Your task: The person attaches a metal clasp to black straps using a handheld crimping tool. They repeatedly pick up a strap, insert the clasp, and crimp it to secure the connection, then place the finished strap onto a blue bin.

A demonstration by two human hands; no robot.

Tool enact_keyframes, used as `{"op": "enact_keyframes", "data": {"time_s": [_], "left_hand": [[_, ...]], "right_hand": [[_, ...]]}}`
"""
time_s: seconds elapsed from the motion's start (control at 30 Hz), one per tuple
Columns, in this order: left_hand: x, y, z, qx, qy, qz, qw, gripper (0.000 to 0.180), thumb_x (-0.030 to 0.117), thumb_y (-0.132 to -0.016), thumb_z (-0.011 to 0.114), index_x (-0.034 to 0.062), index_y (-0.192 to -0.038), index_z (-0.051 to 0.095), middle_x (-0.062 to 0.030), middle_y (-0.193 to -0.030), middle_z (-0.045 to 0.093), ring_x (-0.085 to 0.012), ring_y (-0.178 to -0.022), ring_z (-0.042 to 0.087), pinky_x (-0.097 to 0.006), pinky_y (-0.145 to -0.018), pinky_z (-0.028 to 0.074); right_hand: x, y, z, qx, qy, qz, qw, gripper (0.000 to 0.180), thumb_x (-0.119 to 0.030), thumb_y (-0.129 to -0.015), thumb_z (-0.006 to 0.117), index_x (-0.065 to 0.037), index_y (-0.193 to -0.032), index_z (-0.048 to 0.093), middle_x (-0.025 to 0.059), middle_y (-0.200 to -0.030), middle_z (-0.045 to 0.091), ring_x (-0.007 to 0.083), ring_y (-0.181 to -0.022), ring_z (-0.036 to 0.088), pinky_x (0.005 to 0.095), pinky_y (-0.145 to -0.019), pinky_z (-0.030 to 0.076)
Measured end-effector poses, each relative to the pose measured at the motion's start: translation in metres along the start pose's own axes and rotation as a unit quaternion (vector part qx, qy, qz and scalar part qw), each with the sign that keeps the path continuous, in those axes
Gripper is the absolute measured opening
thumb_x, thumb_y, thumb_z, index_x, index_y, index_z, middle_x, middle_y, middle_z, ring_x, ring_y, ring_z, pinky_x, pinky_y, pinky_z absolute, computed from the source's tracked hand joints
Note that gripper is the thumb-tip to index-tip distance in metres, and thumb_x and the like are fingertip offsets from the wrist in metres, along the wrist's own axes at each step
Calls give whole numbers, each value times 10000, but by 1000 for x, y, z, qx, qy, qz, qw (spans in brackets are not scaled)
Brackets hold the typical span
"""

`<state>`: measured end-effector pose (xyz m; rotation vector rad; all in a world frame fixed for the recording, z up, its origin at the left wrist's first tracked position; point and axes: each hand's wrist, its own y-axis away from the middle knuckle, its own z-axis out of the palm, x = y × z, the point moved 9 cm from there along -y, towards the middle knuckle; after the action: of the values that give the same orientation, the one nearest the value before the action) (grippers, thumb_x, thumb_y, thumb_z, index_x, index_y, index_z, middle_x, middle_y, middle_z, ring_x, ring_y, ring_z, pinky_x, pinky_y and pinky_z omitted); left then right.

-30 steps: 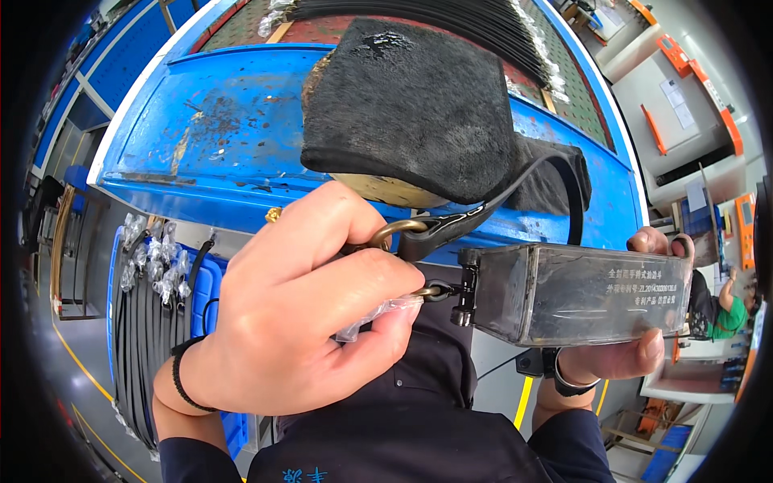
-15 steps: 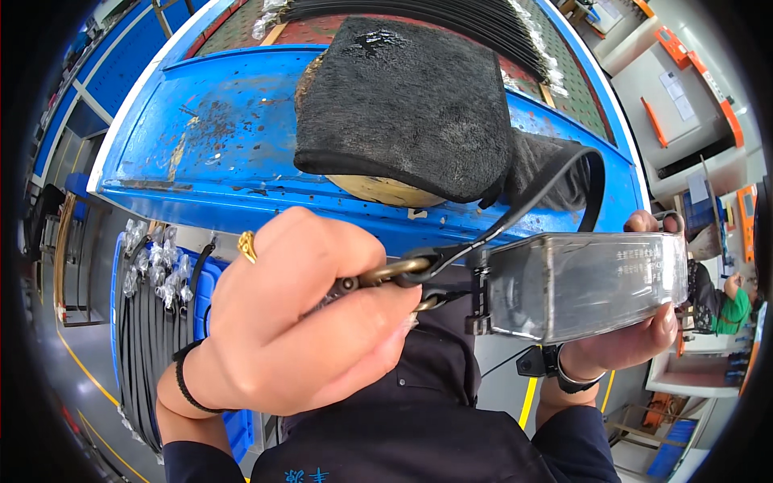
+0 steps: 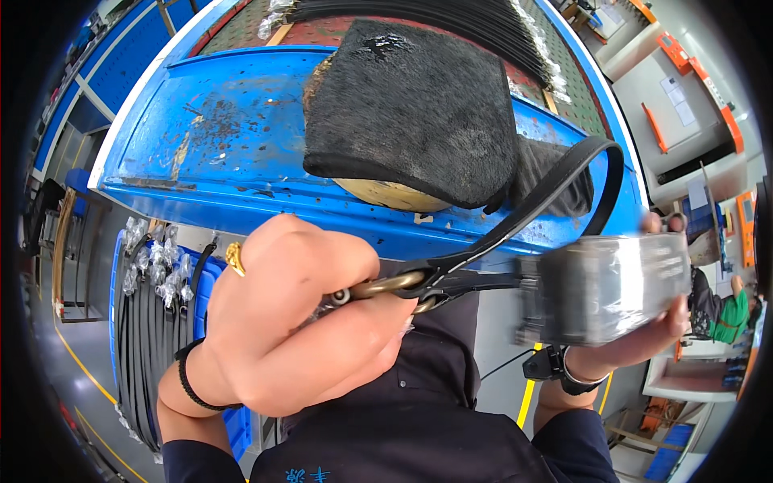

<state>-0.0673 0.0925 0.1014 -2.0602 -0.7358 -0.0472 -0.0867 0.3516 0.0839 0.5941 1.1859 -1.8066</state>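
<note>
My left hand [image 3: 290, 322], in a fist, grips brass-coloured metal rings [image 3: 394, 283] at the end of a black strap [image 3: 527, 205] with light stitching. From the rings the strap rises to the right, loops over and drops behind a clear box-shaped case [image 3: 604, 290]. A second strap length runs straight from the rings toward the case's near-left end. My right hand [image 3: 644, 338] holds the case from its right side, fingers at the top and bottom. Motion smears the case, so its dark left end is unclear. What else my left fist covers is hidden.
A black cloth [image 3: 411, 113] covers a rounded, pale-bottomed form on the blue workbench [image 3: 233, 145]. Many black straps [image 3: 435, 20] with plastic-wrapped ends lie behind it. More wrapped straps [image 3: 157, 346] hang by a blue bin at left. Another person in green [image 3: 729, 318] is far right.
The clear case's left end has moved right, away from my left hand, and now looks blurred. The strap's loop has shifted up and right. My left hand has barely moved.
</note>
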Motion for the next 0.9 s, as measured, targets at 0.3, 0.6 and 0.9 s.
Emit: {"op": "enact_keyframes", "data": {"time_s": [0.3,0.6,0.9], "left_hand": [[-39,16,-47,118,-50,-98,987,159,69,-653,660,5,-772,576,-82,-780,520,-183,-675,488,-285,-572,389],[-110,75,-56,316,446,-386,743,178,194,-876,515,36,-894,437,-31,-770,422,-69,-580,399,-208,-500,347],[-102,73,-58,295,463,-306,778,156,144,-889,489,26,-935,398,-52,-806,394,-62,-593,345,-190,-493,311]], "right_hand": [[-55,-42,0,-113,-245,-72,960,384,-86,-844,517,116,-1152,411,192,-1167,446,210,-940,445,316,-858,405],[72,-93,33,2,95,49,994,428,-137,-848,585,0,-1204,391,139,-1072,544,212,-963,573,374,-880,460],[84,-91,9,-65,464,-2,883,519,-176,-815,634,47,-1231,417,157,-1180,517,194,-1117,474,318,-970,330]]}}
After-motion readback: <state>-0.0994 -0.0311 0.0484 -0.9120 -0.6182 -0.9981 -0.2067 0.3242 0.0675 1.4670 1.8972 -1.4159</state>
